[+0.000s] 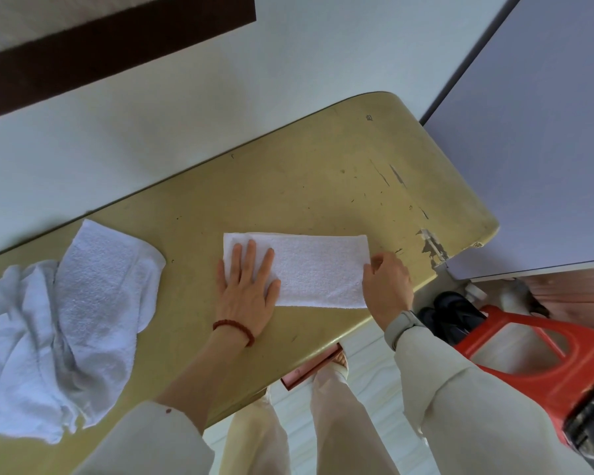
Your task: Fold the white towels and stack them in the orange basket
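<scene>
A white towel [318, 270], folded into a long strip, lies flat on the yellow-green table [288, 186]. My left hand [247, 289] presses flat on the strip's left end with fingers spread. My right hand [388, 284] pinches the strip's right end at its near corner. A loose heap of white towels [69, 313] lies crumpled at the left of the table. The orange basket [542, 358] stands on the floor at the lower right, beyond the table's edge.
The table's far edge meets a pale wall. A grey panel [528, 149] stands to the right. Chipped paint marks the table's right corner. Dark shoes [453, 313] sit on the floor beside the basket. My legs show below the near edge.
</scene>
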### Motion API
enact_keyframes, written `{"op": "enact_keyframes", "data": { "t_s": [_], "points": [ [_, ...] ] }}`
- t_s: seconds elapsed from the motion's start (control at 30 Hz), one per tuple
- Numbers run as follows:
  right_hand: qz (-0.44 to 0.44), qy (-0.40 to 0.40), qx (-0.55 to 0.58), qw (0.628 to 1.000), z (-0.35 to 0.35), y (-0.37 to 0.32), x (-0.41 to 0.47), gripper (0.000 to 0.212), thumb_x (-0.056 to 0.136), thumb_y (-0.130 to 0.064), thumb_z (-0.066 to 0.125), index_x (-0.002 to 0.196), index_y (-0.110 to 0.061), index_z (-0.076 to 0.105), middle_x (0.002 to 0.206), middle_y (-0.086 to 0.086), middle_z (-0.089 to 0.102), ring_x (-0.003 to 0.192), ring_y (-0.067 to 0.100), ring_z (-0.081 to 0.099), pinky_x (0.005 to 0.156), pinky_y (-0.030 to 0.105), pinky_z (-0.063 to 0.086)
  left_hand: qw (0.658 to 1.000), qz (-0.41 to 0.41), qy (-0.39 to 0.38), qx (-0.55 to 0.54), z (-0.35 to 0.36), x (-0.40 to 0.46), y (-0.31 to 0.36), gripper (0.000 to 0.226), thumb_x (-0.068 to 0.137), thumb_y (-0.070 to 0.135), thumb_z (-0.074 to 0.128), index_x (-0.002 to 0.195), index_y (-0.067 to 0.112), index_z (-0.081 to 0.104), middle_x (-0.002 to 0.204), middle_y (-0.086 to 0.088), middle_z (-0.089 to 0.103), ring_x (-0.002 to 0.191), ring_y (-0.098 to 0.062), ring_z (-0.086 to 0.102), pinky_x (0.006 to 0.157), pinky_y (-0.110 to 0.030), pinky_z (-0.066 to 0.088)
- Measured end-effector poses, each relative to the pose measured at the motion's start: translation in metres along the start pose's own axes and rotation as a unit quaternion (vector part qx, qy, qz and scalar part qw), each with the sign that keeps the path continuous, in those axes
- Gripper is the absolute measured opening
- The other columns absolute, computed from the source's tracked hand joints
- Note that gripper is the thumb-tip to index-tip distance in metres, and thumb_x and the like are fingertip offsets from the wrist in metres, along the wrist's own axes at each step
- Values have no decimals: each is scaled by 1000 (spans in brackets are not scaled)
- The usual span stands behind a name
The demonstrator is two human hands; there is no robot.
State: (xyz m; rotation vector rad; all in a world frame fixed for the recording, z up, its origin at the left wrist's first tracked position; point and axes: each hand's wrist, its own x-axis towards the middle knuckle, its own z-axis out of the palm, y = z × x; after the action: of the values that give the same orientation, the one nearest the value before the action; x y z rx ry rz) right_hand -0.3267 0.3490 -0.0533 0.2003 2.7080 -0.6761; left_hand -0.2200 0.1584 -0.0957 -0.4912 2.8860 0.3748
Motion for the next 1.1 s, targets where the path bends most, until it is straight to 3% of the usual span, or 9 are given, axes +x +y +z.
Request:
{"op": "enact_keyframes", "data": {
  "t_s": [0.1, 0.2, 0.43, 0.53, 0.6, 0.67, 0.8, 0.97, 1.1],
  "points": [
    [58, -46, -9, 997, -2, -10, 9, 11, 87, -9, 46, 79, -13, 52, 75, 6, 52, 76, 27, 48, 71, 35, 42, 1000, -9, -16, 19, 3, 1, -1, 59, 85, 53, 0, 140, 31, -5, 149, 1, -15, 140, -19, -12, 113, -48, -6],
    [83, -86, 8, 993, -5, -16, 14, 33, 75, 3, 41, 52, -16, 28, 53, 2, 26, 51, 18, 24, 52, 26, 18, 999, -12, -19, 26, 2, 0, 0, 60, 82, 54, -7, 139, 33, -11, 148, 3, -22, 138, -16, -19, 112, -46, -10],
    [52, -79, 31, 995, -3, -22, 10, 30, 73, 0, 44, 52, -15, 28, 57, 3, 29, 60, 21, 29, 56, 27, 24, 999, -14, -39, 25, -2, 1, 2, 61, 78, 54, -13, 135, 35, -21, 144, 6, -31, 135, -14, -27, 111, -45, -13],
    [41, -59, 83, 994, -2, -23, 2, 11, 81, -6, 45, 72, -11, 43, 66, 0, 41, 64, 20, 38, 62, 30, 33, 999, -14, -37, 26, -3, 1, 2, 61, 78, 55, -12, 135, 35, -23, 144, 5, -32, 136, -15, -26, 112, -45, -13],
    [55, -71, 131, 987, -5, -22, 0, 5, 83, -8, 47, 80, -11, 45, 66, -2, 43, 60, 14, 39, 59, 27, 34, 998, -14, -44, 31, -3, 1, 2, 60, 77, 55, -14, 132, 36, -28, 141, 6, -36, 134, -14, -30, 111, -45, -14],
    [78, -82, 187, 976, -9, -19, 3, 13, 83, -7, 48, 73, -13, 44, 63, -2, 41, 58, 13, 36, 52, 24, 30, 998, -17, -48, 27, -3, 1, 2, 60, 76, 55, -15, 131, 36, -29, 141, 6, -37, 133, -14, -31, 111, -45, -14],
    [113, -92, 244, 959, -17, -16, 10, 4, 82, -5, 55, 85, -7, 55, 76, 2, 53, 76, 21, 48, 64, 27, 40, 999, -25, -42, 3, -5, 1, 6, 67, 76, 56, -10, 139, 34, -16, 146, 6, -28, 138, -15, -23, 112, -46, -12],
    [123, -103, 253, 954, -33, -10, 26, 29, 80, 0, 56, 103, 17, 58, 100, 31, 63, 95, 47, 58, 87, 47, 50, 998, -52, -11, -46, -10, -7, 17, 78, 76, 54, 0, 145, 25, 20, 156, 0, 5, 143, -19, -1, 114, -46, -2],
    [72, -102, 230, 965, -44, -18, 30, 21, 84, -4, 56, 96, 11, 63, 106, 29, 63, 106, 44, 55, 91, 50, 48, 991, -95, 30, -89, -11, -22, 22, 78, 76, 54, 8, 141, 20, 34, 153, -2, 19, 142, -19, 12, 115, -44, 3]
  ]
}}
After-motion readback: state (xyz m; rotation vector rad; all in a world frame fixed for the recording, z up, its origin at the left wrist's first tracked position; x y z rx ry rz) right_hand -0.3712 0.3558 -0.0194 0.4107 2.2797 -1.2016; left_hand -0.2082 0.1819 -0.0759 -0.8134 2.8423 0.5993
